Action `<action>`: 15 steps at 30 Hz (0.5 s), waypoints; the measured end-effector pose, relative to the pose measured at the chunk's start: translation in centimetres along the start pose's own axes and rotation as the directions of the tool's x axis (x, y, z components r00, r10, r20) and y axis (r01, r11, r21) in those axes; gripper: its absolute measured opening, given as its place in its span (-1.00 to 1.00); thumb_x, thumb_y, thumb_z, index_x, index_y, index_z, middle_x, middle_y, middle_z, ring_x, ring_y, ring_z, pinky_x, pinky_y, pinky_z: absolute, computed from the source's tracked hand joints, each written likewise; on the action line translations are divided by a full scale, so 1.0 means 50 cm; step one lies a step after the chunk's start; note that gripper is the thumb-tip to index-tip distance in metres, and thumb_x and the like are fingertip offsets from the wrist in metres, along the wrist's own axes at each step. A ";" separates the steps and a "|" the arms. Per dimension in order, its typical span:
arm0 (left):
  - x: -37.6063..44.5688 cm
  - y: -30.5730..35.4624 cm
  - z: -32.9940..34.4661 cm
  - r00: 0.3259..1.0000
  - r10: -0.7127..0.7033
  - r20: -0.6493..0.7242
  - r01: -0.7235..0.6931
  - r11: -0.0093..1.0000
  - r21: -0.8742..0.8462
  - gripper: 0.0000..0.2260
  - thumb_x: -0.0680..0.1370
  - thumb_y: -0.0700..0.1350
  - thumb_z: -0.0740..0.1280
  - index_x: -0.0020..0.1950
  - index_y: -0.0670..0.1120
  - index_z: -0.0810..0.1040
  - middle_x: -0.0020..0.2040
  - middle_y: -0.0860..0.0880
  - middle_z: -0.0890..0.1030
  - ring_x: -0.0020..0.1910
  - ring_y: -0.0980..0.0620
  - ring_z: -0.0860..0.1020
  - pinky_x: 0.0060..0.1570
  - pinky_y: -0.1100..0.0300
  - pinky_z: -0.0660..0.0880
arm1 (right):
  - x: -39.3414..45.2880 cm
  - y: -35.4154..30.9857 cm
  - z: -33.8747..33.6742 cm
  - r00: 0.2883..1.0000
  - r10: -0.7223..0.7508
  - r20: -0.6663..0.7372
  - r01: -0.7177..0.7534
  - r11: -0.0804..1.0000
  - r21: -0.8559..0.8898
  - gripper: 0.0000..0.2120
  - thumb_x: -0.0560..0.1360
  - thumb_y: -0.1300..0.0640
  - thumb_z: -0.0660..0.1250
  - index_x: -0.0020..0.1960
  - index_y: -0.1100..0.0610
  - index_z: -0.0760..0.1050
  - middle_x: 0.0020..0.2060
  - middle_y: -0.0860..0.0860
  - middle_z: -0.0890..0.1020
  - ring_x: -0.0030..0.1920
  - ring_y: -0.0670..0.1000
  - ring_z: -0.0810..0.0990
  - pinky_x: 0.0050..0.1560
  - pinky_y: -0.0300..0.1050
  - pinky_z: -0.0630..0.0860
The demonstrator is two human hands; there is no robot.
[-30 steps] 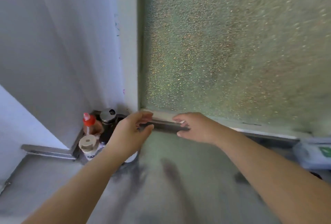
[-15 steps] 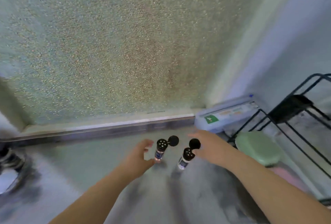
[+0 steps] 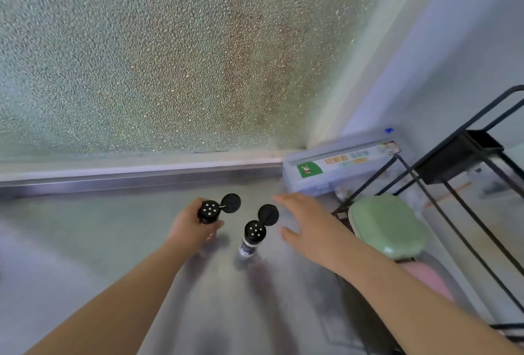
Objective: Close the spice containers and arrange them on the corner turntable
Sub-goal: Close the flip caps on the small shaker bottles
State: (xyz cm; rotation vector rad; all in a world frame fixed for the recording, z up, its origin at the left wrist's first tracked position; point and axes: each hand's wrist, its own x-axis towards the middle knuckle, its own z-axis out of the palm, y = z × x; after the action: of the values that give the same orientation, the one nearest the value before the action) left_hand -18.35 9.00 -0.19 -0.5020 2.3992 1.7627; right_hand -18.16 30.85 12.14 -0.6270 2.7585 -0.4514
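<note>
Two small spice shakers with black flip caps stand on the grey counter, both caps hinged open and showing white shaker holes. My left hand (image 3: 192, 227) is wrapped around the left shaker (image 3: 209, 210). The right shaker (image 3: 253, 237) stands free just right of it, upright, its lid flap tipped back. My right hand (image 3: 304, 222) hovers open, fingers spread, just right of that shaker without touching it. The corner turntable is out of view.
A frosted glass pane with a metal sill (image 3: 141, 177) backs the counter. A clear plastic box with a green label (image 3: 337, 168) lies at the right corner. A black wire rack (image 3: 459, 173) and a green container (image 3: 388, 227) stand at the right.
The view swung right from the left corner with its bottles to the two open shakers. My left hand closed around the left shaker, and my right hand came nearer the right one.
</note>
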 end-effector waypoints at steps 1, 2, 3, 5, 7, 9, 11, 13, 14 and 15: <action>-0.003 0.006 0.002 1.000 0.016 -0.013 -0.016 1.000 -0.022 -0.77 0.34 -0.30 0.47 -0.12 -0.13 0.47 -0.32 -0.08 0.54 -0.32 -0.08 0.51 -0.31 0.21 0.53 | 0.004 -0.003 0.000 1.000 -0.004 -0.008 0.004 1.000 0.009 -0.47 0.54 0.12 0.25 0.47 0.02 0.19 0.42 -0.03 0.32 0.42 -0.04 0.24 0.35 -0.29 0.08; -0.012 0.018 0.000 0.999 0.030 -0.021 -0.031 0.999 -0.044 -0.80 0.37 -0.31 0.45 -0.11 -0.16 0.47 -0.32 -0.07 0.54 -0.33 -0.08 0.50 -0.40 0.36 0.49 | 0.009 -0.010 -0.003 1.000 -0.007 -0.019 0.008 1.000 0.025 -0.47 0.54 0.11 0.26 0.47 0.01 0.20 0.42 -0.03 0.33 0.42 -0.05 0.26 0.36 -0.27 0.11; -0.022 0.030 -0.008 0.999 0.051 -0.013 -0.052 0.996 -0.075 -0.80 0.37 -0.28 0.45 -0.10 -0.16 0.48 -0.31 -0.07 0.56 -0.32 -0.07 0.51 -0.39 0.41 0.47 | 0.014 -0.020 -0.008 0.999 -0.009 -0.031 0.011 0.999 0.052 -0.47 0.54 0.08 0.26 0.47 0.00 0.20 0.41 -0.04 0.35 0.41 -0.04 0.30 0.36 -0.23 0.15; -0.045 0.057 -0.035 0.992 0.123 0.021 -0.120 0.987 -0.107 -0.71 0.28 -0.06 0.49 -0.09 -0.05 0.48 -0.22 -0.08 0.62 -0.22 -0.10 0.58 -0.14 0.21 0.53 | 0.028 -0.052 -0.017 0.998 0.026 -0.062 -0.018 0.992 0.127 -0.48 0.53 0.00 0.27 0.45 0.00 0.24 0.34 -0.03 0.45 0.33 -0.02 0.41 0.35 -0.15 0.30; -0.073 0.091 -0.078 0.977 0.211 0.019 -0.208 0.973 -0.105 -0.62 0.20 0.11 0.46 -0.07 0.10 0.42 -0.09 -0.07 0.65 -0.09 -0.09 0.60 0.02 0.02 0.50 | 0.043 -0.101 -0.030 0.993 0.100 -0.066 -0.082 0.969 0.235 -0.51 0.52 -0.12 0.25 0.39 0.03 0.33 0.19 -0.01 0.58 0.20 -0.01 0.53 0.25 -0.10 0.41; -0.101 0.128 -0.128 0.957 0.291 -0.011 -0.291 0.951 -0.107 -0.63 0.21 0.16 0.43 -0.07 0.19 0.40 -0.10 0.02 0.64 -0.12 -0.04 0.58 0.01 -0.01 0.48 | 0.058 -0.159 -0.047 0.988 0.098 -0.118 -0.046 0.924 0.381 -0.61 0.52 -0.15 0.22 0.24 0.04 0.47 0.02 -0.03 0.66 0.07 -0.04 0.61 0.17 -0.11 0.48; -0.129 0.167 -0.183 0.935 0.351 -0.049 -0.354 0.925 -0.136 -0.70 0.24 0.17 0.40 -0.09 0.25 0.43 -0.21 0.14 0.62 -0.20 0.06 0.53 -0.05 0.10 0.48 | 0.067 -0.223 -0.070 0.968 0.033 -0.250 0.096 0.869 0.486 -0.73 0.53 -0.05 0.26 0.14 0.04 0.56 -0.07 -0.08 0.68 -0.06 -0.21 0.62 0.03 -0.32 0.49; -0.150 0.195 -0.246 0.919 0.382 -0.095 -0.393 0.902 -0.177 -0.75 0.31 0.09 0.42 -0.07 0.24 0.45 -0.24 0.17 0.60 -0.23 0.15 0.52 -0.13 0.30 0.47 | 0.070 -0.289 -0.091 0.943 -0.072 -0.326 0.234 0.839 0.491 -0.76 0.54 0.05 0.28 0.17 0.03 0.56 -0.05 -0.18 0.64 -0.09 -0.42 0.55 -0.04 -0.53 0.40; -0.159 0.208 -0.277 0.910 0.396 -0.122 -0.413 0.892 -0.182 -0.77 0.36 0.04 0.42 -0.05 0.21 0.46 -0.22 0.15 0.60 -0.23 0.18 0.51 -0.16 0.40 0.46 | 0.069 -0.320 -0.097 0.931 -0.133 -0.340 0.290 0.833 0.471 -0.75 0.54 0.06 0.28 0.21 0.01 0.54 -0.02 -0.22 0.61 -0.05 -0.47 0.52 0.01 -0.54 0.39; -0.167 0.218 -0.308 0.899 0.411 -0.148 -0.433 0.884 -0.177 -0.79 0.40 0.01 0.41 -0.03 0.18 0.47 -0.20 0.13 0.59 -0.22 0.21 0.51 -0.17 0.45 0.44 | 0.068 -0.350 -0.101 0.917 -0.188 -0.351 0.339 0.830 0.443 -0.72 0.55 0.05 0.27 0.25 -0.01 0.50 0.02 -0.23 0.58 0.02 -0.45 0.51 0.10 -0.50 0.39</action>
State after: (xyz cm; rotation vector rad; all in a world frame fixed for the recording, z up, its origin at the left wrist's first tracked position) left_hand -12.69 -1.05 16.94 -0.0871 2.5608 2.2292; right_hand -16.30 15.46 22.33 -0.8648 2.6361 -1.3723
